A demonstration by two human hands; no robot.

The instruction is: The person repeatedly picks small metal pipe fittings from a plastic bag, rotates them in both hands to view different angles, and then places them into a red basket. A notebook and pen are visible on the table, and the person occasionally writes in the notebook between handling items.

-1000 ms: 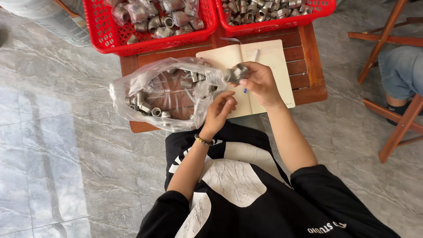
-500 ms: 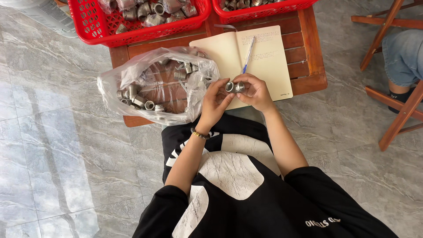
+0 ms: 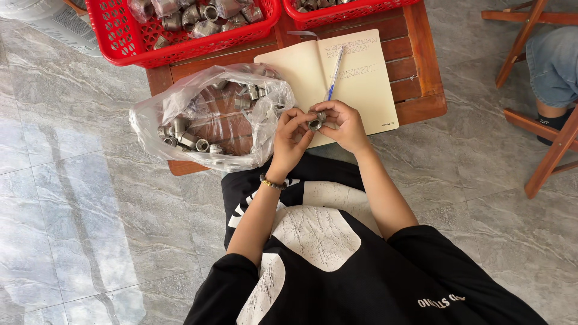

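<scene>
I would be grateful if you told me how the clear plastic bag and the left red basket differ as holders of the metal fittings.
The clear plastic bag is soft, crumpled and see-through; the left red basket is stiff, with latticed walls. The bag lies nearer the hands, while the basket sits at the table's far edge. Both rest on the wooden table and hold grey metal fittings.

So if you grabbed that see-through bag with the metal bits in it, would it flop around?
Probably. The clear plastic bag looks thin and crinkled, so it would likely sag. It holds many metal fittings, so it is likely heavy for its size and might stretch or tear. The fittings look round and may roll out of its open mouth.
</scene>
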